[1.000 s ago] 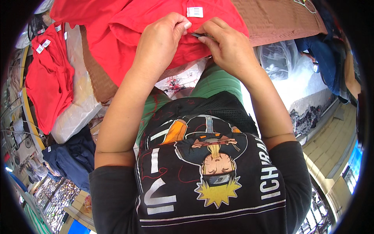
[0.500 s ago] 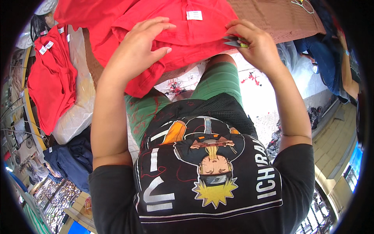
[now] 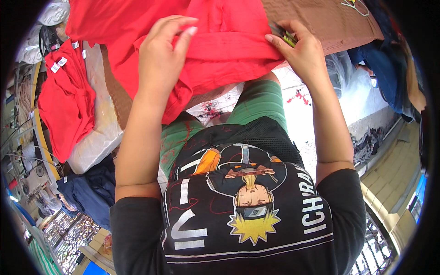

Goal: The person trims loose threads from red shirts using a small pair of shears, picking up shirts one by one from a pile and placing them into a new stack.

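Observation:
A red garment (image 3: 229, 59) spreads over the table in front of me and hangs over its near edge. My left hand (image 3: 166, 50) rests on the garment's left part, fingers stretched and thumb apart, with no cloth visibly gripped. My right hand (image 3: 302, 43) holds a pair of thread snips (image 3: 288, 38) with yellow-green showing on the handle and dark blades pointing up and left. Its thumb tip touches the garment's right edge. The palm and fingers hide part of the snips.
Brown cloth (image 3: 321, 18) covers the table. At left, red garments with white tags (image 3: 66, 105) lie on a plastic-wrapped stack (image 3: 98, 146), above dark blue clothing (image 3: 89, 190). Red thread scraps (image 3: 299, 97) litter the floor. Another person's arm (image 3: 415, 87) shows at far right.
The garment's near edge has been folded or shifted, and its white label no longer shows. My left hand has turned more upright. The right hand keeps the snips, now pointing more upward.

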`<action>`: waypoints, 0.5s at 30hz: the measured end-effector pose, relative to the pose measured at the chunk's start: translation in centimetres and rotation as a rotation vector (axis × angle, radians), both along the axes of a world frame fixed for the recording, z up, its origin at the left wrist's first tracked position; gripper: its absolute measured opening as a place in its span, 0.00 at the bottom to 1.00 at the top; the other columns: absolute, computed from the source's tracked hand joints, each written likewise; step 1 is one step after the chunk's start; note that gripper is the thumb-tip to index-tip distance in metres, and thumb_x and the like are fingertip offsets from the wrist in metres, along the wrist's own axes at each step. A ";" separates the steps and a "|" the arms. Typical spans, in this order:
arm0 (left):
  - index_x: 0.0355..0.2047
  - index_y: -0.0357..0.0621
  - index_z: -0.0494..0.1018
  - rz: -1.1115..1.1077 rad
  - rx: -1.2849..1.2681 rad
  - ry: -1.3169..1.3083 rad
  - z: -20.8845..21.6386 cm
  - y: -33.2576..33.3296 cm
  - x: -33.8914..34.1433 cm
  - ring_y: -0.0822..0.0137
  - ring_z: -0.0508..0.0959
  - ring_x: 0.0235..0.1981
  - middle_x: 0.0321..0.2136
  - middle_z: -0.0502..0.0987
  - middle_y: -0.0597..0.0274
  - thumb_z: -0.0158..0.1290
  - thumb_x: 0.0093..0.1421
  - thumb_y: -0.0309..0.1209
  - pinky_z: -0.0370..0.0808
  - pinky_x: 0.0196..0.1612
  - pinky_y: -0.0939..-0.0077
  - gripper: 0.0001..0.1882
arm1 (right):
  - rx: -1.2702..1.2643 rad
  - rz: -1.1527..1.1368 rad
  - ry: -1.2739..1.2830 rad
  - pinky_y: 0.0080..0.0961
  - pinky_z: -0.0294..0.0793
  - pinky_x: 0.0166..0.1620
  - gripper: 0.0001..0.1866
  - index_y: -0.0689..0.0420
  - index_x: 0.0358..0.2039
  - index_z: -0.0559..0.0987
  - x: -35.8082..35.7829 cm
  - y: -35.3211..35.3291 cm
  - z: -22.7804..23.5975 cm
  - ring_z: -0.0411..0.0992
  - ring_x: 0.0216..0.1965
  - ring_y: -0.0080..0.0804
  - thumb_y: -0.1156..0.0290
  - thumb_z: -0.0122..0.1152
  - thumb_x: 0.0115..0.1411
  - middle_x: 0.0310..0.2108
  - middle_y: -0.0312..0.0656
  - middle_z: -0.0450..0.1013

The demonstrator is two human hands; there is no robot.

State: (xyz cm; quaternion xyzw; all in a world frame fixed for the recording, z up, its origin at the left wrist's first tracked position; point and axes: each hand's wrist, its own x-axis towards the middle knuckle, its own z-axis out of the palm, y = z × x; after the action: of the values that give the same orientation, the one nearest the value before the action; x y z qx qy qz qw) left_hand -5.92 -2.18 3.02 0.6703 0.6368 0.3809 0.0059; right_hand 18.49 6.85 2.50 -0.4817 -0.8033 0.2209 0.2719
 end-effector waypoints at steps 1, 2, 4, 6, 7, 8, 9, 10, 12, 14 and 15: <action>0.40 0.46 0.78 -0.036 0.008 -0.075 0.6 -0.2 1.3 0.58 0.79 0.39 0.40 0.78 0.57 0.58 0.55 0.31 0.75 0.43 0.69 0.11 | 0.013 -0.001 0.053 0.22 0.71 0.39 0.17 0.59 0.42 0.76 -0.3 -0.4 0.7 0.73 0.34 0.24 0.60 0.64 0.57 0.30 0.39 0.76; 0.40 0.45 0.78 -0.076 -0.104 -0.172 1.1 -0.3 2.7 0.58 0.78 0.41 0.41 0.77 0.58 0.60 0.53 0.30 0.75 0.45 0.68 0.12 | 0.027 -0.002 0.106 0.22 0.71 0.40 0.18 0.58 0.44 0.75 -0.6 -0.7 1.1 0.73 0.35 0.24 0.62 0.64 0.58 0.32 0.40 0.76; 0.41 0.43 0.78 -0.140 -0.114 -0.126 -0.3 0.2 4.4 0.63 0.79 0.39 0.41 0.77 0.59 0.61 0.53 0.28 0.75 0.43 0.72 0.14 | -0.006 0.127 0.278 0.22 0.70 0.42 0.17 0.58 0.47 0.73 -0.9 -0.5 0.3 0.72 0.38 0.25 0.65 0.61 0.60 0.35 0.39 0.75; 0.39 0.41 0.78 -0.158 -0.037 -0.011 -1.7 0.9 5.5 0.65 0.79 0.37 0.39 0.77 0.58 0.62 0.50 0.27 0.76 0.42 0.74 0.14 | -0.102 0.177 0.424 0.20 0.69 0.45 0.15 0.60 0.48 0.72 -1.7 -1.2 -0.4 0.71 0.39 0.23 0.71 0.57 0.63 0.35 0.37 0.75; 0.38 0.41 0.78 -0.144 -0.058 -0.012 -2.1 1.3 5.7 0.64 0.79 0.37 0.39 0.77 0.58 0.62 0.50 0.27 0.75 0.42 0.75 0.13 | -0.133 0.136 0.392 0.25 0.70 0.45 0.16 0.59 0.47 0.73 -1.7 -1.2 -0.8 0.72 0.40 0.32 0.67 0.58 0.61 0.36 0.42 0.75; 0.37 0.40 0.78 -0.129 -0.079 -0.013 -2.5 1.6 5.9 0.64 0.79 0.37 0.38 0.77 0.57 0.62 0.50 0.27 0.75 0.42 0.75 0.12 | -0.164 0.095 0.360 0.31 0.72 0.45 0.17 0.58 0.47 0.74 -1.9 -0.9 -1.4 0.74 0.42 0.41 0.64 0.59 0.59 0.37 0.48 0.76; 0.36 0.40 0.78 -0.113 -0.099 -0.014 -2.8 1.8 5.9 0.63 0.78 0.37 0.38 0.77 0.57 0.62 0.50 0.27 0.75 0.42 0.75 0.11 | -0.196 0.056 0.328 0.36 0.73 0.46 0.19 0.58 0.46 0.75 -2.0 -0.6 -2.2 0.75 0.43 0.50 0.61 0.60 0.58 0.38 0.54 0.76; 0.34 0.39 0.78 -0.109 -0.107 -0.067 -3.0 2.0 5.8 0.64 0.78 0.37 0.38 0.77 0.57 0.62 0.51 0.27 0.75 0.41 0.75 0.10 | -0.231 0.088 0.352 0.36 0.72 0.48 0.18 0.57 0.48 0.73 -2.0 -0.2 -2.8 0.74 0.46 0.49 0.62 0.58 0.59 0.40 0.55 0.76; 0.32 0.37 0.78 -0.098 -0.122 -0.172 -3.1 2.1 5.4 0.65 0.79 0.37 0.38 0.78 0.58 0.61 0.52 0.27 0.75 0.40 0.75 0.08 | -0.253 0.092 0.398 0.36 0.72 0.47 0.17 0.57 0.47 0.74 -1.7 0.0 -3.2 0.75 0.45 0.47 0.63 0.58 0.60 0.39 0.54 0.76; 0.29 0.36 0.78 -0.290 -0.232 -0.423 -1.9 1.7 3.5 0.67 0.79 0.37 0.36 0.79 0.57 0.61 0.54 0.30 0.75 0.39 0.75 0.09 | -0.279 0.100 0.424 0.35 0.72 0.47 0.17 0.57 0.47 0.74 -1.5 0.2 -3.3 0.75 0.44 0.44 0.63 0.58 0.60 0.38 0.53 0.77; 0.28 0.35 0.78 -0.388 -0.286 -0.549 -0.7 1.4 2.0 0.67 0.79 0.36 0.35 0.79 0.57 0.61 0.55 0.31 0.75 0.39 0.76 0.10 | -0.286 0.102 0.426 0.35 0.72 0.47 0.17 0.57 0.47 0.74 -1.3 0.3 -3.1 0.76 0.43 0.43 0.64 0.58 0.60 0.38 0.52 0.77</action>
State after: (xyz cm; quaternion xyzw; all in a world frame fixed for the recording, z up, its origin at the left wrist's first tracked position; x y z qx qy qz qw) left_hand -3.90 -0.75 2.32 0.6440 0.5192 0.4455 0.3424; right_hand 17.24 7.17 -0.58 -0.4167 -0.7118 0.4423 0.3523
